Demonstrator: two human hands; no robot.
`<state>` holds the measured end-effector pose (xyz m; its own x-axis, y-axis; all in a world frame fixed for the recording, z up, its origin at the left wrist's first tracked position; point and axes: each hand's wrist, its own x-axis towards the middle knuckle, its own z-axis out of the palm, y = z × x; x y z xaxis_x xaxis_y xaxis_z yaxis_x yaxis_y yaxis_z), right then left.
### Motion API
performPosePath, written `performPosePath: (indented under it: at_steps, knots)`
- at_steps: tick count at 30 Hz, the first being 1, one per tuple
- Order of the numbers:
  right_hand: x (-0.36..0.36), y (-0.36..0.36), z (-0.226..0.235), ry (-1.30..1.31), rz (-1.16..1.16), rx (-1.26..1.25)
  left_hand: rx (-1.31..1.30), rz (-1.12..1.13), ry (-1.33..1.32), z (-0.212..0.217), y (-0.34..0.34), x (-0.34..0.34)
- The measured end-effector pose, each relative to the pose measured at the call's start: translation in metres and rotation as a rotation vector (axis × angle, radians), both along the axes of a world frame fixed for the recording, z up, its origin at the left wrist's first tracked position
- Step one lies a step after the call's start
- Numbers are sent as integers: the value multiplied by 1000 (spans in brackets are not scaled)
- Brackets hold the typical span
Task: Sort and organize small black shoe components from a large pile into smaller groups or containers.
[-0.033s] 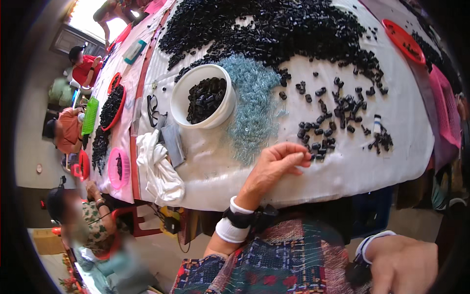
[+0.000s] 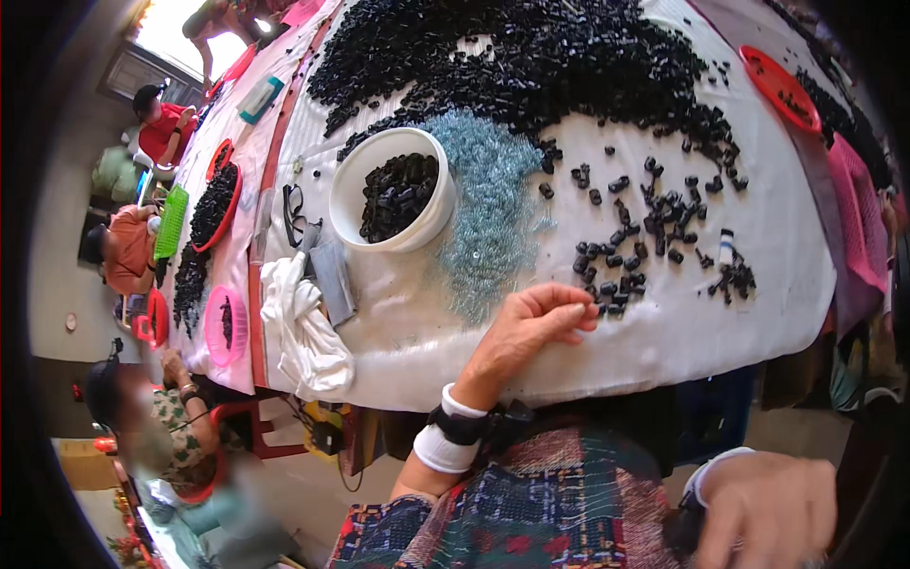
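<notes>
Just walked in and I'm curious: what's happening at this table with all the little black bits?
A person sits at a white-covered table strewn with small black pieces. Their left hand reaches to the loose pieces near the table's edge, fingertips pinched together. The right hand is down by the lap, off the table. A white bowl holds more black pieces, beside a pile of pale blue springs.

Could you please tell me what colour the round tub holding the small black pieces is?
The tub is white, seen best in the head view, its only view.
</notes>
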<state>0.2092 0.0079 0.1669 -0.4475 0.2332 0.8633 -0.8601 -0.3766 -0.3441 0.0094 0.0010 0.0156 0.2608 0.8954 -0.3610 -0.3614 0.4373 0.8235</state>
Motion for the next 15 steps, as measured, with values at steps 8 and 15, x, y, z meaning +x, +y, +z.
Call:
performPosePath:
  at_steps: [8, 15]
  knots:
    - [-13, 14, -104, -1068, -584, -601, 116, 125, -110, -1, -9, -13]
    - [-41, -1, -126, -1093, -324, -689, 194, 111, -500, -12, 2, -5]
